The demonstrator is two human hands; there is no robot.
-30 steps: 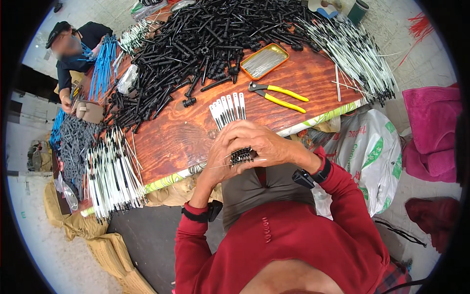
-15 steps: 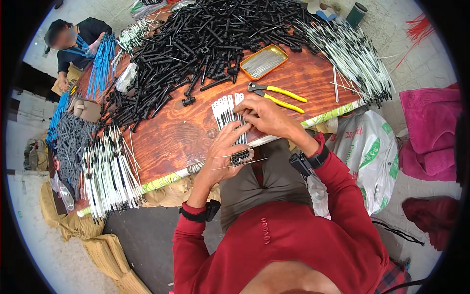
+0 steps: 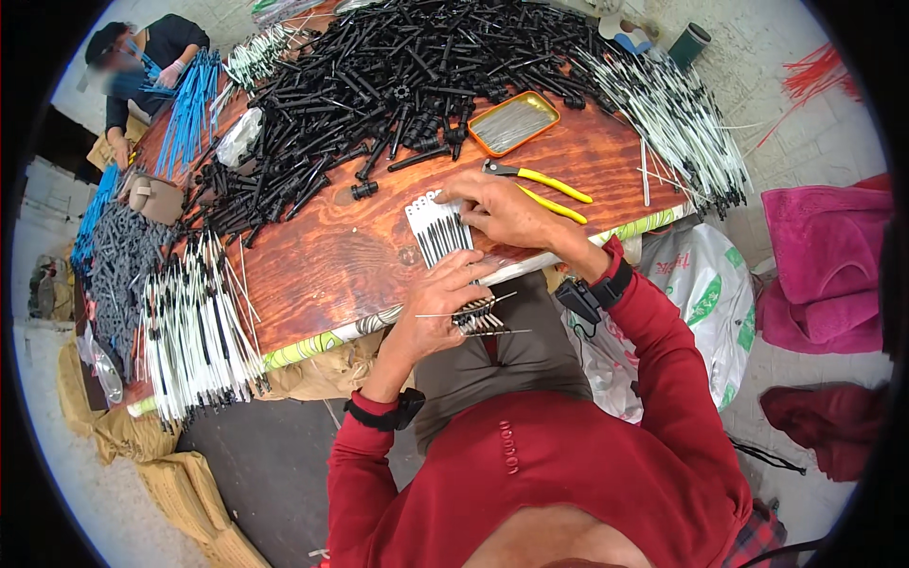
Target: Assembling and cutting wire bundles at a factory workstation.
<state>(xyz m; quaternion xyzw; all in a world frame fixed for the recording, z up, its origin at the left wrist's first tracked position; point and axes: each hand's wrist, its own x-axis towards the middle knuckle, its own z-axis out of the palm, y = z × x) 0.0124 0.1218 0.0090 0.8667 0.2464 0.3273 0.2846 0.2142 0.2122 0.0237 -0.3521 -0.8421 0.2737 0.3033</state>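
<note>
A side-by-side row of white strips, with holes at their far ends and dark bars along them, lies over the table's near edge. My left hand is closed around the near part of the row. Dark near ends and several thin metal wires poke out below its fingers. From the right, my right hand bends its fingers against the far right side of the strips; its fingertips are partly hidden. Yellow-handled pliers lie just beyond that hand.
Black plastic fittings heap across the back. An orange-rimmed tray holds thin wires. White-and-black strip piles lie left and right. A co-worker handles blue strips at the far left. A white bag stands right of my legs.
The strips now lie in a closer, more even row. My right hand has shifted slightly toward their far ends, while the left still holds the near part. The whole view has shifted a little.
</note>
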